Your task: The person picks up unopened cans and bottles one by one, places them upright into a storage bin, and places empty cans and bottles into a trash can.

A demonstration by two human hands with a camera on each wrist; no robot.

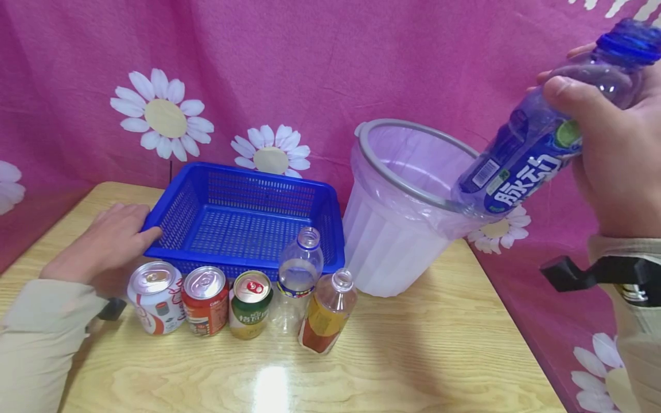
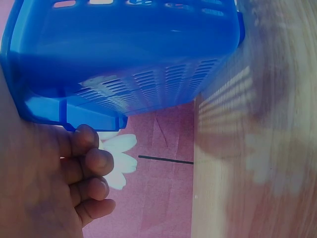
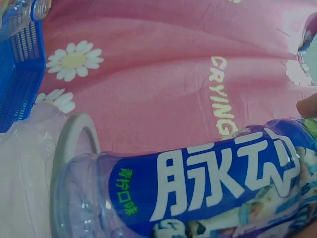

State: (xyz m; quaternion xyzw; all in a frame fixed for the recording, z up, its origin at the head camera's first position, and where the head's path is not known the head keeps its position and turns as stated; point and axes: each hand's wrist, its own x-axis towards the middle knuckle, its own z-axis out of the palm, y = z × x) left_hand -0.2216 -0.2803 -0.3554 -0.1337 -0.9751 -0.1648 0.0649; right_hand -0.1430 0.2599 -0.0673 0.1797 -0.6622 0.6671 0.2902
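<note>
Right hand is gripping the blue 脉动 drink bottle, which is tilting with its base at the right rim of the lined white trash bin, contact unclear. Left hand is holding the left rim of the blue perforated plastic basket, thumb hooking over the edge, other fingers curling loosely outside. On the desk, just in front of the basket, a white Coke can, red Coca-Cola can, green-and-gold can, clear plastic bottle and yellow-and-red-labelled bottle are standing in a row, left to right.
</note>
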